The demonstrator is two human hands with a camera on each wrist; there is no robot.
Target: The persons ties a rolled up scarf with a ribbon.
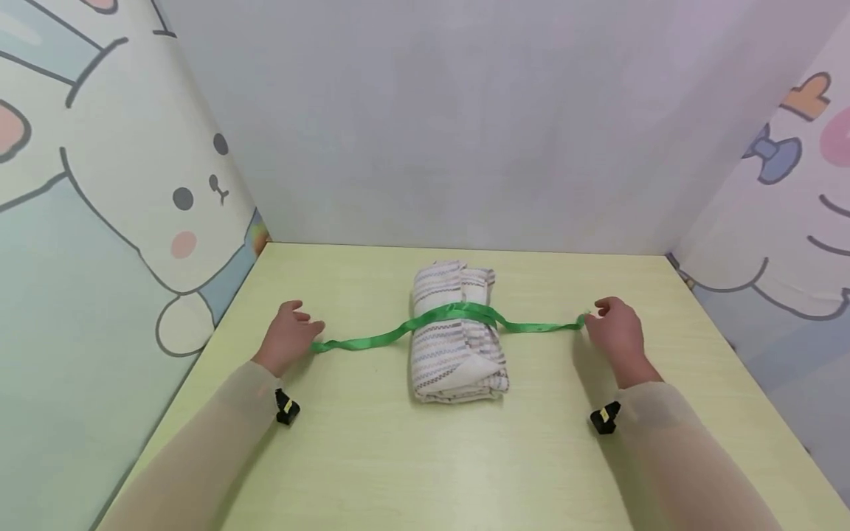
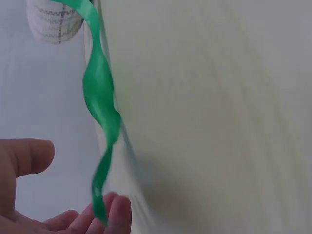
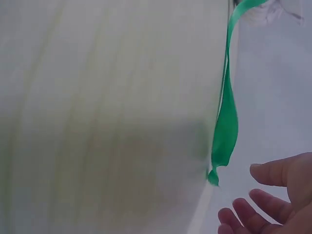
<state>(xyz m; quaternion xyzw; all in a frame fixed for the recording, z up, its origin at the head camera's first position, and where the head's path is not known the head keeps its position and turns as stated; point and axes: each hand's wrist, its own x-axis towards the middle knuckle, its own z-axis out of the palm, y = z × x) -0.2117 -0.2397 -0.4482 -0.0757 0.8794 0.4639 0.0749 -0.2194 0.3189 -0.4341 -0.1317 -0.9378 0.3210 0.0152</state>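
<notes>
A folded, striped cloth (image 1: pixel 440 365) lies upright-lengthwise in the middle of the table. Across its middle runs a green ribbon (image 1: pixel 372 341), whose two ends stretch out to left and right. My left hand (image 1: pixel 290 339) is beside the left end; in the left wrist view its thumb stands well apart from the fingers (image 2: pixel 119 214), and the ribbon tip overlaps them, though contact is unclear. At the other end, my right hand (image 1: pixel 616 335) has its thumb and fingers spread, and the right wrist view shows the ribbon's tip (image 3: pixel 213 176) apart from them.
The pale yellow table (image 1: pixel 425 464) meets a plain grey-white wall (image 1: pixel 425 133) at the back. Side panels with cartoon animals, including a rabbit (image 1: pixel 153 162) on the left, flank it. Small black devices (image 1: pixel 287 407) sit at both wrists.
</notes>
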